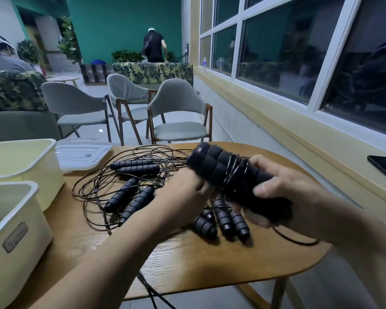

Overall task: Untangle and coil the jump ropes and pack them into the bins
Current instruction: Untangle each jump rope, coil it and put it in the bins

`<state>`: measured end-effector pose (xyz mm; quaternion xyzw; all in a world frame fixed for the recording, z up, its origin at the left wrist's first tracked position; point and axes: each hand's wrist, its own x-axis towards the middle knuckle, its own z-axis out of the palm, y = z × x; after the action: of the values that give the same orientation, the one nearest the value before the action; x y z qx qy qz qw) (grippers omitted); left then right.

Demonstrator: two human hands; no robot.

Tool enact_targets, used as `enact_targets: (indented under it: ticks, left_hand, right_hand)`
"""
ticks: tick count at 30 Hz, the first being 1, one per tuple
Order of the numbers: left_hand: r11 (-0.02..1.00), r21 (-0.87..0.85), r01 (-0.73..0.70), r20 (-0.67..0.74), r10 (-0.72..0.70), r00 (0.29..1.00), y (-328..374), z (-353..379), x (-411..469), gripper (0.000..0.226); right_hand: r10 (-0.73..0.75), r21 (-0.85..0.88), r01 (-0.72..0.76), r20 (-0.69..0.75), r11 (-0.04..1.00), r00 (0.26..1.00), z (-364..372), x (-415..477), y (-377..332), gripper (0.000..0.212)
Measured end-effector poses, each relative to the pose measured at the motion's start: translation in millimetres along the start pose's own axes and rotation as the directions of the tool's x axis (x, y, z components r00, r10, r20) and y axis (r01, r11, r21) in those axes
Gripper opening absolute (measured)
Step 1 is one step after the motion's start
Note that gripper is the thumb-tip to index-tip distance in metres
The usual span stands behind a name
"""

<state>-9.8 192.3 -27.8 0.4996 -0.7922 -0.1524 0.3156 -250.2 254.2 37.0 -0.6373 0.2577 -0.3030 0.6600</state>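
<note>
While the right hand point(283, 188) has its thumb and fingers curled round a pair of black foam jump-rope handles point(218, 166) bound with turns of thin dark cord point(236, 170), at centre right of the frame above the oval wooden table point(187, 264), the left hand point(183, 188) sits against the bundle's lower left side. Its fingertips are blurred, so I cannot tell whether they pinch the cord or only touch it.

The likeliest failure is the wrap springing loose. The cord looks stiff and slick, and if its free end is not tucked, the turns could slide off the foam once the grip eases.

A black trailing strand point(294, 241) runs out from under the right hand at lower right. If it belongs to the held rope, lifting the bundle would drag it.

The tangle of loose ropes point(120, 175) lies at centre left, between the bundle and the two cream plastic bins point(31, 219) at the left edge. Carrying the bundle low across it risks snagging a loop. Another strand hangs over the table's front edge at bottom centre, and its weight could pull more rope off.
</note>
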Motion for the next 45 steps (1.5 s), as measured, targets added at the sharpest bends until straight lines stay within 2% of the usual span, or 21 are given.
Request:
enact_targets:
  ticks: [3, 5, 7, 12, 16, 20, 27, 33, 38, 41, 45]
  left_hand:
    - [0.994, 0.042, -0.099, 0.046, 0.097, 0.994, 36, -20, -6, 0.052]
    - [0.99, 0.042, -0.137, 0.046, 0.135, 0.99, 41, -19, -9, 0.049]
    - [0.993, 0.072, -0.094, 0.072, 0.088, 0.993, 41, -16, -10, 0.043]
    - [0.989, 0.087, -0.122, 0.035, 0.119, 0.992, 36, -13, -6, 0.038]
    - [0.991, 0.047, -0.125, 0.005, 0.125, 0.992, 31, -14, -4, 0.03]
    - [0.987, 0.022, -0.161, -0.032, 0.161, 0.986, 28, -19, -5, 0.031]
    - [0.981, 0.015, -0.191, -0.009, 0.191, 0.981, 28, -30, -8, 0.044]
    - [0.954, -0.157, -0.255, 0.003, 0.259, 0.966, 31, -38, -11, 0.053]
    - [0.918, -0.296, -0.262, 0.039, 0.286, 0.958, 37, -40, -14, 0.056]
    - [0.923, -0.295, -0.248, 0.05, 0.274, 0.96, 38, -41, -12, 0.054]
    - [0.888, -0.415, -0.198, 0.071, 0.248, 0.966, 39, -44, -11, 0.043]
  right_hand:
    - [-0.071, -0.08, 0.051, -0.281, 0.995, 0.957, -10, 4, 2, 0.049]
    - [-0.085, -0.085, 0.057, -0.373, 0.995, 0.924, -12, 6, 5, 0.053]
    - [-0.112, -0.127, 0.063, -0.427, 0.99, 0.897, -13, 11, 11, 0.052]
    - [-0.221, -0.274, 0.081, -0.53, 0.958, 0.819, -13, 16, 15, 0.035]
    - [-0.23, -0.37, -0.005, -0.587, 0.929, 0.776, -19, 17, 18, 0.033]
    - [-0.185, -0.464, -0.142, -0.589, 0.874, 0.787, -25, 18, 21, 0.023]
    - [0.109, -0.501, -0.307, -0.385, 0.809, 0.916, -28, 13, 19, 0.015]
    - [0.254, -0.381, -0.28, -0.117, 0.881, 0.96, -35, 1, 9, 0.023]
    - [0.265, -0.266, -0.226, 0.124, 0.937, 0.956, -38, -4, 5, 0.02]
    - [0.247, -0.235, -0.206, 0.16, 0.95, 0.956, -39, -7, 1, 0.022]
    - [0.201, -0.19, -0.163, 0.203, 0.968, 0.958, -40, -8, -2, 0.03]
